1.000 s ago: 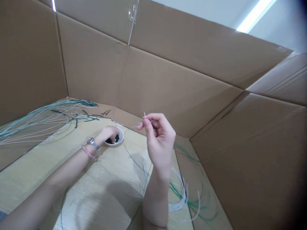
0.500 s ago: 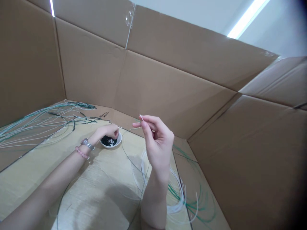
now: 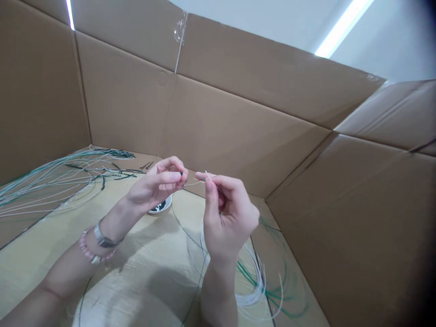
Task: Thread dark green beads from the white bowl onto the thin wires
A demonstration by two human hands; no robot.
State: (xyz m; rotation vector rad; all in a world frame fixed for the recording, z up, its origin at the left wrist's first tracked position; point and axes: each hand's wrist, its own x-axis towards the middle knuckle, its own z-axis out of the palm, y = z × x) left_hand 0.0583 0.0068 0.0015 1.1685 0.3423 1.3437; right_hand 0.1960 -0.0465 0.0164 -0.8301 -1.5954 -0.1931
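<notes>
1. Inside a tall enclosure of brown corrugated cardboard walls (image 3: 238,127), a pale, smooth bench (image 3: 34,254) forms the floor, and a strip of clear tape (image 3: 180,34) hangs at a top seam of the far wall.
2. Along the bench's far left corner lies a loose sheaf of long, thin green and white cords (image 3: 51,181), some strung with dark beads. Just beyond them, near the far edge, sit a few small dark pieces (image 3: 146,165), too small to identify.
3. Toward the bench's right edge, a coil of white and green cords (image 3: 252,281) lies in loose loops, partly beneath the right forearm.
4. Near the middle of the far edge sits a small white dish (image 3: 160,206) holding black beads, just below the left hand and partly hidden by it.
5. The left hand (image 3: 156,184) is raised above the dish, its thumb and fingers closed on a tiny black bead (image 3: 181,173). A silver wristwatch (image 3: 104,238) and a pink beaded bracelet (image 3: 89,250) circle that wrist.
6. The right hand (image 3: 229,218) is raised just beside the left, with its thumb and forefinger pinching a thin white strand (image 3: 194,183). The strand's free end reaches toward the bead, nearly touching it.
</notes>
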